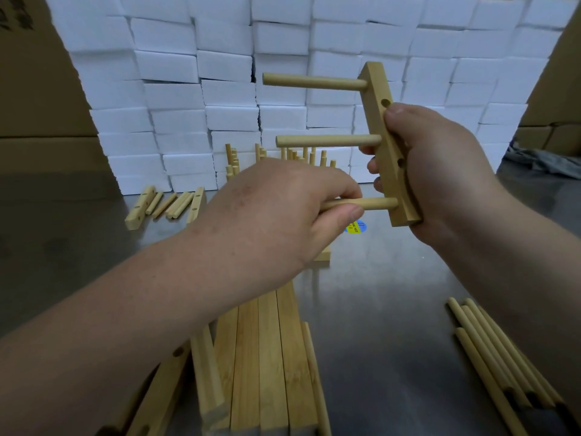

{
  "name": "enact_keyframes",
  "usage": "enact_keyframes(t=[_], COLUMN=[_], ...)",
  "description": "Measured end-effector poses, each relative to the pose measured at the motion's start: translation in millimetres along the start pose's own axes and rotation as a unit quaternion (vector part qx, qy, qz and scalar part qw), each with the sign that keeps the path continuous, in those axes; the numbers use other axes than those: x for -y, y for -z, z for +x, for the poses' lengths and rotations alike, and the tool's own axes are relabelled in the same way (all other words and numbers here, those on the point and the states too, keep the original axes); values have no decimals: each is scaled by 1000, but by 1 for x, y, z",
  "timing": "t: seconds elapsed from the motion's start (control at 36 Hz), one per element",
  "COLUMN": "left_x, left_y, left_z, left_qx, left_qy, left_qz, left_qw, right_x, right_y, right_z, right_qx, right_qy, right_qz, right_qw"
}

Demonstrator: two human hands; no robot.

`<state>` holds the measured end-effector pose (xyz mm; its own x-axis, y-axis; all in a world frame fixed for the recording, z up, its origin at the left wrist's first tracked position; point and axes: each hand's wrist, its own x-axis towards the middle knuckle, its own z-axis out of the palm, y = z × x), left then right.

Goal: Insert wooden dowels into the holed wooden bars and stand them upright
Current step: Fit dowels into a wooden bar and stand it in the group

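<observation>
Head view. Step in hand: seating of lowest dowel (374, 203) in bar (382, 89).

Bar held near-upright in right half of frame, off the worktop (393, 294), gripped by right hand (440, 165): fingers (372, 166) curled round far side, thumb pressed on near edge. Lowest dowel pinched by left hand (276, 215) between thumb and curled fingers, tip already entered in bottom socket. Top dowel (314, 80) and middle dowel (327, 140) seated, projecting toward left of frame. Two small holes (385, 103) on near edge of bar unfilled; purpose not clear.

Next move, by judgement:
- Push lowest dowel home along socket axis, square to bar.
- Match its projection to the two above.
- Turn assembly dowels-up and stand it on worktop. Likely fault: tilt during push, causing a jam.

Surface: grey, reflective worktop, apparently metal.
- Finished pieces (298, 154) standing upright at centre, beyond left hand.
- Stack of bars (267, 357) at lower centre.
- Loose dowels (490, 357) at lower right.
- More bars and dowels (166, 204) lying flat at middle left.
- Blue and yellow sticker (356, 228) just below hands.

Room: wall of white foam blocks (220, 89) across upper frame; cardboard boxes (37, 89) at both edges; grey cloth (547, 162) at far right.
</observation>
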<state>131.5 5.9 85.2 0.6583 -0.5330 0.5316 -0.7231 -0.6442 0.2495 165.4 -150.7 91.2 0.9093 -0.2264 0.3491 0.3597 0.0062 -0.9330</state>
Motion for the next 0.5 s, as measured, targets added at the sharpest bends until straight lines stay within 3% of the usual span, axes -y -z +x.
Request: enact_keyframes(t=[0.31, 0.5], left_x=[-3, -1], left_y=[-5, -6], left_z=[0, 0], left_qx=[22, 6], left_qy=[-30, -24], left_qz=[124, 46], left_qw=[992, 999], right_x=[0, 4], right_y=[-4, -4], right_z=[-7, -9], right_qx=[0, 12], right_qy=[13, 23], right_qz=[13, 42], right_qw=[1000, 999])
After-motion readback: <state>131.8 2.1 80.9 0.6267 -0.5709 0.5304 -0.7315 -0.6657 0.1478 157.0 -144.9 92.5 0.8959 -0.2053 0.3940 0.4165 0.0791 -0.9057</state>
